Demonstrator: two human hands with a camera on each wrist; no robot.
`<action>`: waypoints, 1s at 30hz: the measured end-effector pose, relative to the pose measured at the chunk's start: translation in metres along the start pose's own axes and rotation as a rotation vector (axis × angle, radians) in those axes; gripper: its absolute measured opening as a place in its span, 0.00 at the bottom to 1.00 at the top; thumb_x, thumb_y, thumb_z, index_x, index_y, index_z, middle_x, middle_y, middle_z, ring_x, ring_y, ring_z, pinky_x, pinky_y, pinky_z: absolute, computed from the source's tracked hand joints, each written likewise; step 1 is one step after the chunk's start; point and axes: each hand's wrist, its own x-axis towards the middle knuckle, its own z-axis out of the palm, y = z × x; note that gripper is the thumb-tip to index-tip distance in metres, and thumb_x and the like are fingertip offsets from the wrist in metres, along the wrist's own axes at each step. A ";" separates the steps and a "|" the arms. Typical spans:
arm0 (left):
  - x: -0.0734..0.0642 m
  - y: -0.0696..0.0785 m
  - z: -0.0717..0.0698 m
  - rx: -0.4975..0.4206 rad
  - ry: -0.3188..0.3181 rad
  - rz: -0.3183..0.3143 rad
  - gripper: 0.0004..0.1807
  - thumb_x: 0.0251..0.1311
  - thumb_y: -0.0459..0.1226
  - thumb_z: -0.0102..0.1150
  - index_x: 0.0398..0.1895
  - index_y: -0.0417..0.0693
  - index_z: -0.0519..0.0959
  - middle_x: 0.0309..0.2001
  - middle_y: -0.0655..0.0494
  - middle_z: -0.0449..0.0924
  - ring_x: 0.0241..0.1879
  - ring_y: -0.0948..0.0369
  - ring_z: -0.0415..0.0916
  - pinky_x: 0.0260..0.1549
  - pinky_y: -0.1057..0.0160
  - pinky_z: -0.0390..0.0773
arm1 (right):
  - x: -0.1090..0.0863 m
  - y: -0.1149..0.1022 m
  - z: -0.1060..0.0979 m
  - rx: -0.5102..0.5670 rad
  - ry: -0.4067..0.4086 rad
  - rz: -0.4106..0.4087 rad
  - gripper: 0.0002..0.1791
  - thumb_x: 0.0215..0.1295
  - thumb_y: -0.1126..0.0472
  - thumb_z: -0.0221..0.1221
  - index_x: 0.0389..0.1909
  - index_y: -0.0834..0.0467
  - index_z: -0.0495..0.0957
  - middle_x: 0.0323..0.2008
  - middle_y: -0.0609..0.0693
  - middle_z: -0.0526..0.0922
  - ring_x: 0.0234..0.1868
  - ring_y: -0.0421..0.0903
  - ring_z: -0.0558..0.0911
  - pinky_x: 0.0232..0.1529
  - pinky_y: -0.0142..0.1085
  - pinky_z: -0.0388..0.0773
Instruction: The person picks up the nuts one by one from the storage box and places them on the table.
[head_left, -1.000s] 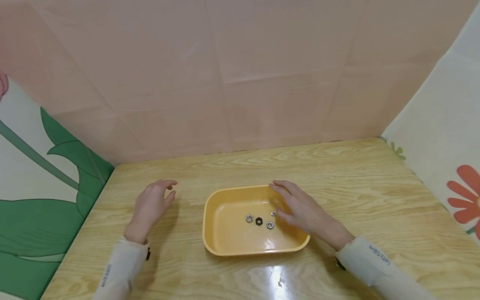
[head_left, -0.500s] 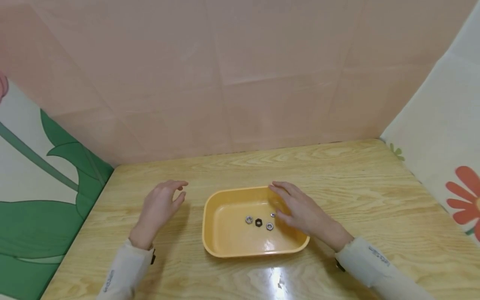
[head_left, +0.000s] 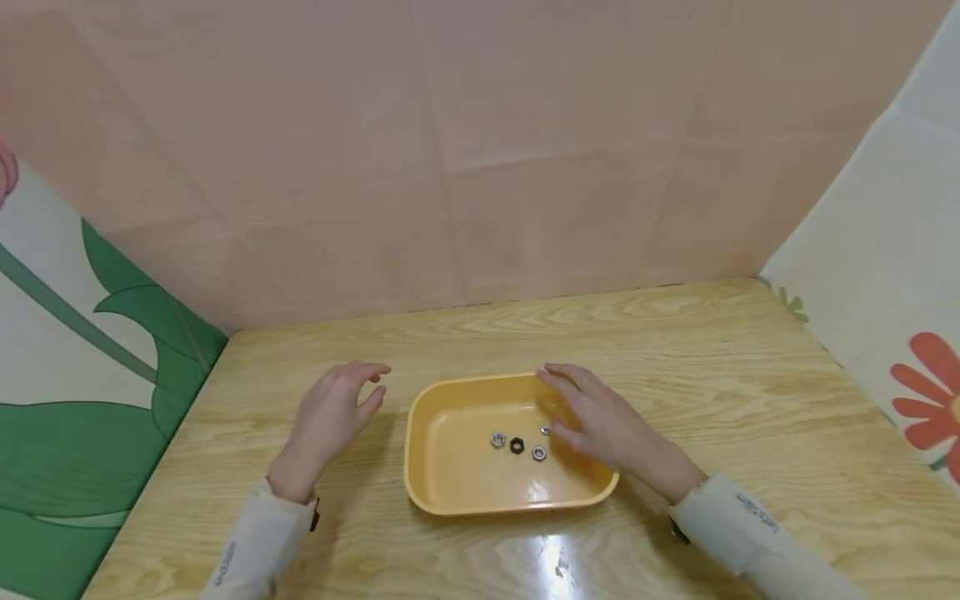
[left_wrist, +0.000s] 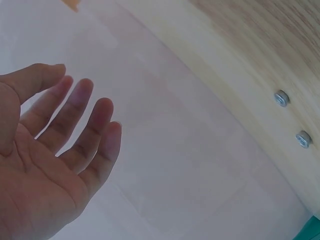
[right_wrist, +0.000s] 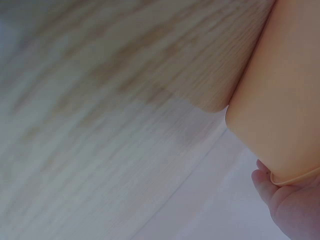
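Your yellow tray (head_left: 450, 483) sits upright, rounded at the corners, one long side facing you. Inside, you have a black nut (head_left: 513, 442) between two silver nuts (head_left: 494, 437), all apart, and a smaller nut (head_left: 545, 431) just beyond the right one. Two metal pieces (left_wrist: 281, 98) rest near your left hand (left_wrist: 55, 160).

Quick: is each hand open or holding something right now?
Left hand: open and empty, fingers loosely bent.
Right hand: holding the yellow tray by its edge.

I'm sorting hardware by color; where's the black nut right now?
In the head view, the black nut lies inside the yellow tray, between two silver nuts, left of the right hand.
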 end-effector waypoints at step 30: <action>0.002 0.024 0.005 -0.026 -0.001 0.102 0.14 0.61 0.36 0.67 0.50 0.47 0.84 0.47 0.52 0.86 0.45 0.53 0.82 0.39 0.54 0.83 | 0.000 0.002 0.001 -0.002 0.007 -0.017 0.39 0.60 0.57 0.67 0.71 0.63 0.64 0.69 0.62 0.68 0.69 0.59 0.69 0.69 0.54 0.67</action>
